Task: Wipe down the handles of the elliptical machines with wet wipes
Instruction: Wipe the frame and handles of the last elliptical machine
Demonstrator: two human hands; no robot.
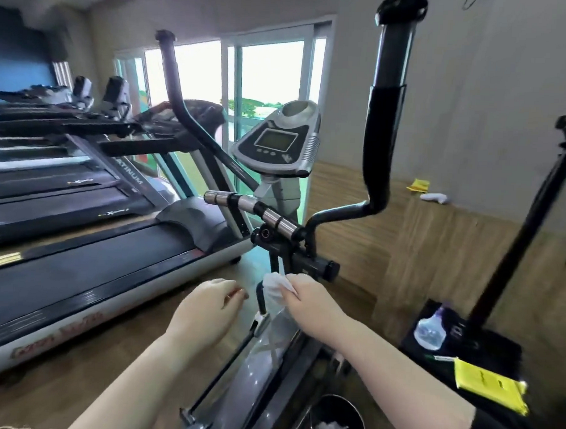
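My right grip (307,298) pinches the bunched wet wipe (274,286) at the elliptical's centre post (274,261), just below the handlebar (259,210) it must clean; my left grip (204,308) hovers beside, loosely curled, empty.

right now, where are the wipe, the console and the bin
wipe (274,286), head view, crumpled middle
console (275,140), head view, its screen
bin (332,407), head view, inner wall

The wooden floor (434,251) carries the elliptical (277,195) at centre, treadmills (90,271) at 9 o'clock, a bin (335,418) at 6 o'clock, and a yellow packet (419,185) just beside a white object (433,197) at 2 o'clock.
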